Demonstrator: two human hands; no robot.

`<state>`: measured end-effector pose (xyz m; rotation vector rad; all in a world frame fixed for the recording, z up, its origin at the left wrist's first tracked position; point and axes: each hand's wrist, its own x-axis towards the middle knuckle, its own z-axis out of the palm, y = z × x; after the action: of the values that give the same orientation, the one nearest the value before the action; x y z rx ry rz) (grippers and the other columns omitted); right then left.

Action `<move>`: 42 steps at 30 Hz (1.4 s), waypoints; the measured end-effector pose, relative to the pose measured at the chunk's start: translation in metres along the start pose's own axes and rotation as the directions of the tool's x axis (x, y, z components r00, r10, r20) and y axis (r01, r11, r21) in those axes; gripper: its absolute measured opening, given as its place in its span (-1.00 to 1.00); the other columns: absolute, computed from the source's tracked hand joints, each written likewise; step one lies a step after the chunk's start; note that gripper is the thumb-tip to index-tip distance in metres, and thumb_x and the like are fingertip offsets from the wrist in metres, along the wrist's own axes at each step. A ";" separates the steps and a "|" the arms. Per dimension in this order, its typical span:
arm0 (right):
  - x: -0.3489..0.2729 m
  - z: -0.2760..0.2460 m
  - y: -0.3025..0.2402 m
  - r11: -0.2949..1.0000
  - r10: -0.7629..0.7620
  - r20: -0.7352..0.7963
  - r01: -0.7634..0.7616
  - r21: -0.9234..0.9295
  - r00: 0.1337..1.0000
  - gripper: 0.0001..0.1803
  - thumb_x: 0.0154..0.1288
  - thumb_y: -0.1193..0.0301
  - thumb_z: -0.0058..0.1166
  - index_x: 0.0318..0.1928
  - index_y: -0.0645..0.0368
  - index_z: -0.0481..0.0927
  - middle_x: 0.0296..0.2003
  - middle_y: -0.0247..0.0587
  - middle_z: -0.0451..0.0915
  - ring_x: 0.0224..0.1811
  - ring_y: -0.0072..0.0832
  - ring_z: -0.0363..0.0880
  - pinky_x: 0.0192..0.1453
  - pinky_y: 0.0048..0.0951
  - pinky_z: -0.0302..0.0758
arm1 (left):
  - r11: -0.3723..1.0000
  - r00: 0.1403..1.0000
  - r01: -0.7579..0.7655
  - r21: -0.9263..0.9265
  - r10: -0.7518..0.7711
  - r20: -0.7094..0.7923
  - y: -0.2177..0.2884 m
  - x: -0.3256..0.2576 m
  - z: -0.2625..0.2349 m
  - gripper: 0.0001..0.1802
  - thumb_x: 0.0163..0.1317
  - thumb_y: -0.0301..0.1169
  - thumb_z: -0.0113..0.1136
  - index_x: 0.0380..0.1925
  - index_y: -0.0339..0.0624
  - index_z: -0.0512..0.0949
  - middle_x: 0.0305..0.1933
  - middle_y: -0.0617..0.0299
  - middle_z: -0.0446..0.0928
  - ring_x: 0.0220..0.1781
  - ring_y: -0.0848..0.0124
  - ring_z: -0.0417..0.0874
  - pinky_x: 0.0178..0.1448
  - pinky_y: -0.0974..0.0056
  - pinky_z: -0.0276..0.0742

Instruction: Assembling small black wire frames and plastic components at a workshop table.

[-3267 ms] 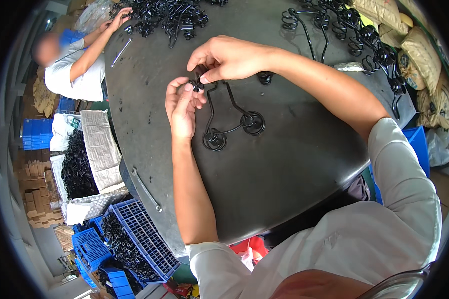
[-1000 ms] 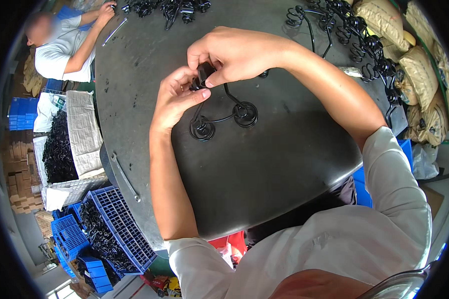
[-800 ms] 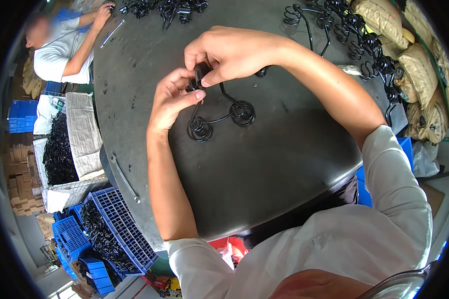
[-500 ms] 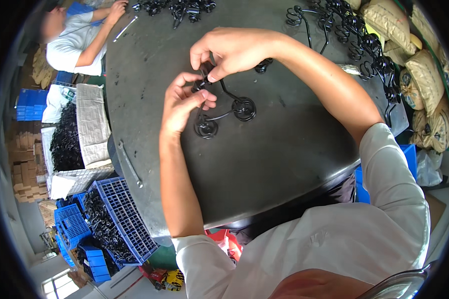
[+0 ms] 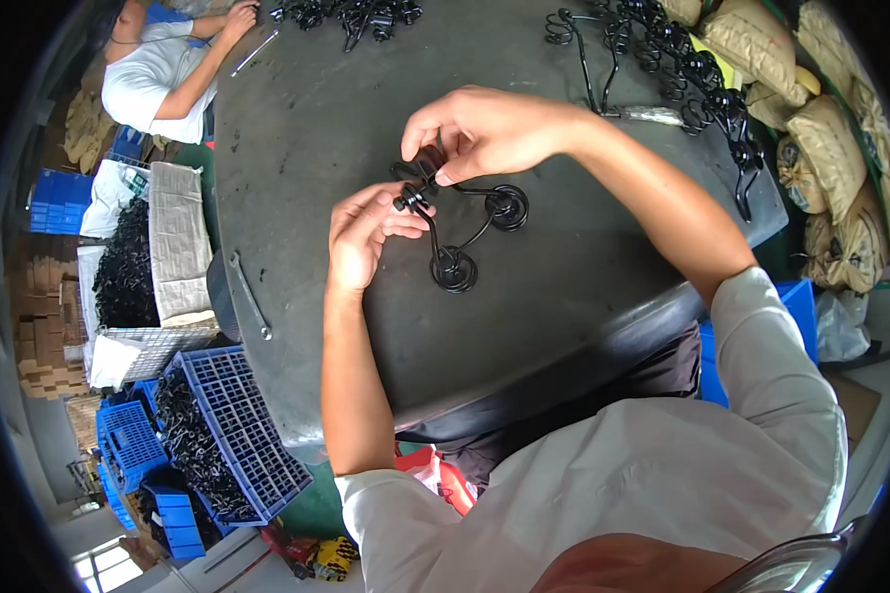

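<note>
Over the dark tabletop, a black wire double torsion spring (image 5: pixel 452 269) with two round coils is between my hands. My left hand (image 5: pixel 354 240) is closed, its thumb and fingers pinching the spring by a small black fitting at the end of one wire leg. From above, my right hand (image 5: pixel 499 133) pinches a black clamp-like part (image 5: pixel 424 165) with thumb and forefinger, close to the left fingertips. Both coils hang on the near and right side of the hands. The fingers partly hide how the clamp and the wire ends meet.
More black springs (image 5: pixel 697 74) lie heaped at the table's far right. Small black parts (image 5: pixel 366 18) are piled at the far edge. One wrench (image 5: pixel 250 296) rests near the left edge. Blue crates (image 5: pixel 242 425) stand left; stacked sacks (image 5: pixel 752 44) right. A co-worker (image 5: pixel 158 74) is far left.
Both hands have come nearer and slightly right, carrying the spring with them. The left fingers have shifted, so the fitting at the wire end shows more plainly. The view has turned a little.
</note>
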<state>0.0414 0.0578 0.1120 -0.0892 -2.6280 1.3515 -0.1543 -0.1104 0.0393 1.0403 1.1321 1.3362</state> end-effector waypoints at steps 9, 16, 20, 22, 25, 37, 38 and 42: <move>-0.022 0.030 -0.006 1.000 0.003 -0.223 -0.008 -0.020 0.975 -0.58 0.16 0.65 0.29 0.06 0.19 0.61 -0.21 -0.29 0.57 -0.25 -0.53 0.55 -0.19 -0.45 0.51 | 0.980 1.000 -0.015 0.196 0.016 -0.003 0.007 -0.008 0.012 -0.67 0.31 -0.41 0.29 0.03 -0.33 0.61 -0.31 0.16 0.68 -0.36 0.47 0.68 -0.29 0.40 0.56; -0.026 0.042 -0.014 0.961 -0.216 -0.300 0.147 -0.234 0.929 -0.53 0.06 0.69 0.29 0.05 0.21 0.58 -0.10 -0.12 0.59 -0.05 -0.14 0.62 0.00 -0.22 0.58 | 0.877 0.972 -0.118 0.466 0.197 -0.125 0.015 -0.014 0.011 -0.63 0.06 -0.53 0.50 -0.08 -0.18 0.69 -0.41 0.40 0.57 -0.45 0.68 0.49 -0.43 0.47 0.37; -0.025 0.042 -0.012 0.959 -0.216 -0.296 0.145 -0.243 0.930 -0.53 0.06 0.71 0.27 0.04 0.21 0.59 -0.11 -0.14 0.58 -0.09 -0.18 0.64 -0.05 -0.24 0.60 | 0.817 0.952 -0.181 0.547 0.285 -0.111 0.009 -0.014 0.008 -0.71 0.07 -0.53 0.49 -0.16 -0.24 0.70 -0.38 0.35 0.65 -0.43 0.65 0.54 -0.40 0.46 0.40; -0.025 0.043 -0.012 0.962 -0.207 -0.295 0.140 -0.233 0.933 -0.53 0.06 0.71 0.27 0.04 0.21 0.59 -0.12 -0.14 0.58 -0.10 -0.20 0.64 -0.07 -0.25 0.60 | 0.840 0.957 -0.174 0.514 0.267 -0.113 0.007 -0.014 0.006 -0.75 0.11 -0.51 0.47 -0.18 -0.28 0.70 -0.36 0.31 0.67 -0.41 0.64 0.56 -0.40 0.46 0.41; -0.025 0.044 -0.012 0.968 -0.187 -0.292 0.126 -0.217 0.938 -0.54 0.07 0.71 0.27 0.04 0.21 0.59 -0.13 -0.16 0.58 -0.13 -0.21 0.65 -0.09 -0.25 0.61 | 0.873 0.966 -0.136 0.468 0.221 -0.132 0.009 -0.017 0.007 -0.77 0.16 -0.50 0.44 -0.17 -0.30 0.70 -0.33 0.27 0.68 -0.37 0.62 0.58 -0.38 0.47 0.42; -0.025 0.045 -0.010 0.946 -0.254 -0.301 0.172 -0.274 0.919 -0.55 0.07 0.68 0.28 0.03 0.21 0.60 -0.12 -0.14 0.59 -0.10 -0.16 0.63 -0.09 -0.23 0.58 | 0.939 0.979 -0.116 0.325 0.163 -0.122 0.009 -0.013 0.015 -0.75 0.29 -0.45 0.35 -0.06 -0.31 0.68 -0.34 0.26 0.65 -0.43 0.58 0.55 -0.36 0.47 0.46; -0.025 0.045 -0.010 0.946 -0.256 -0.301 0.175 -0.271 0.919 -0.56 0.07 0.68 0.28 0.02 0.21 0.60 -0.12 -0.14 0.59 -0.10 -0.16 0.63 -0.09 -0.22 0.58 | 0.939 0.980 -0.116 0.324 0.162 -0.119 0.010 -0.014 0.016 -0.75 0.29 -0.45 0.35 -0.06 -0.31 0.68 -0.34 0.26 0.65 -0.43 0.58 0.55 -0.36 0.47 0.46; -0.025 0.046 -0.008 0.951 -0.249 -0.311 0.170 -0.259 0.917 -0.56 0.07 0.67 0.29 0.02 0.22 0.60 -0.12 -0.13 0.59 -0.11 -0.15 0.63 -0.10 -0.21 0.58 | 0.946 0.972 -0.122 0.301 0.176 -0.157 0.012 -0.014 0.021 -0.76 0.33 -0.42 0.32 -0.07 -0.33 0.68 -0.33 0.23 0.66 -0.40 0.56 0.61 -0.31 0.45 0.53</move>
<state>0.0574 0.0130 0.0884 -0.0611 -2.4024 0.8711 -0.1351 -0.1231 0.0545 1.2565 1.4425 1.4355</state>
